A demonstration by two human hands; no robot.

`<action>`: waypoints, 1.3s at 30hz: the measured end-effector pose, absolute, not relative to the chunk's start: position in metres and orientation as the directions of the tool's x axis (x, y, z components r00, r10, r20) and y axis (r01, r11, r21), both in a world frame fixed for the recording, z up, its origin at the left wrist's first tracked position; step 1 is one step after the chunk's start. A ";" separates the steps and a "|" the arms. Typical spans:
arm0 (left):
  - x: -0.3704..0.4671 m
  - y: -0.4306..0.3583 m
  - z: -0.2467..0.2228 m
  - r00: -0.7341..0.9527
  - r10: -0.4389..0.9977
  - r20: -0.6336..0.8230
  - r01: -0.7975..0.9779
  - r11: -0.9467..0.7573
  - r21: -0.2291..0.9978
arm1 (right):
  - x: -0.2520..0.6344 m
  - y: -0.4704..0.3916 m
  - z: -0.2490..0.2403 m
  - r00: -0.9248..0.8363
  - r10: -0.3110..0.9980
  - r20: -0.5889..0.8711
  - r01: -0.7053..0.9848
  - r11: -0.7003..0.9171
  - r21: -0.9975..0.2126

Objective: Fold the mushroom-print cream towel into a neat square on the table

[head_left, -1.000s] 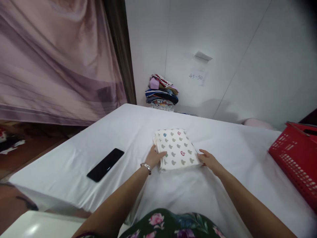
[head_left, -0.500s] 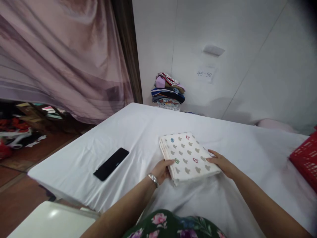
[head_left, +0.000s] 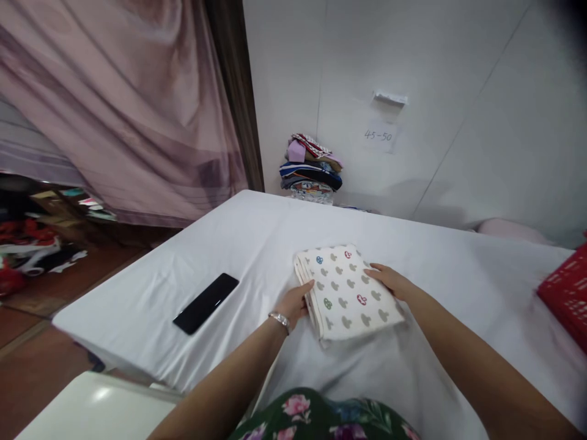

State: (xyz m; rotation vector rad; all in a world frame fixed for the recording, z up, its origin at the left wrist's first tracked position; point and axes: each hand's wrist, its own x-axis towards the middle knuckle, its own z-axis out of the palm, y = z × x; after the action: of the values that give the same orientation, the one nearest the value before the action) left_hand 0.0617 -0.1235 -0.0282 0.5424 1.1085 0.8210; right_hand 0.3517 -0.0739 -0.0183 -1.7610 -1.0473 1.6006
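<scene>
A folded white cloth printed with grey, red, green and blue mushroom shapes lies flat on the white-covered table in front of me. At its left edge, my left hand grips the folded layers, thumb on top and the other fingers hidden underneath or beside it. My right hand holds the right edge, with its thumb and a finger showing on the upper face and the rest out of sight. The layers are stacked, most visibly along the left side.
A black phone lies on the table to the left. Folded clothes are piled against the wall at the back. A red plastic basket stands at the right edge, a white stool at lower left. A pink curtain hangs at left.
Both hands have slid a little farther up the sides of the cloth, away from my body. The cloth itself stays in nearly the same place.
</scene>
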 end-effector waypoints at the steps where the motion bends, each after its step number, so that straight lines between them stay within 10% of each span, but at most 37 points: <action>1: 0.064 -0.122 -0.027 0.201 0.798 -0.568 -0.301 0.602 0.740 | 0.348 -0.070 -0.019 -0.025 0.819 -0.574 0.182 -0.560 -0.808; 12: 0.079 -0.126 -0.021 0.254 0.782 -0.569 -0.278 0.622 0.732 | 0.348 -0.069 0.014 0.112 0.962 -0.249 0.573 -0.267 -0.775; 22: 0.114 -0.133 -0.016 0.073 0.964 -0.257 -0.090 0.263 0.961 | 0.272 -0.125 0.033 -0.290 0.943 0.166 0.954 0.297 -0.023; 39: 0.126 -0.151 0.041 0.355 0.874 -0.330 -0.194 0.415 0.889 | 0.288 -0.181 0.070 -0.135 0.991 0.014 0.906 0.129 -0.403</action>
State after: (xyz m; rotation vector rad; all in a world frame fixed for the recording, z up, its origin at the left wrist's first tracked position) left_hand 0.1261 -0.1514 0.0414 0.8721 0.9513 0.8168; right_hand 0.2877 -0.1805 0.0699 -1.8555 -2.1324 0.4345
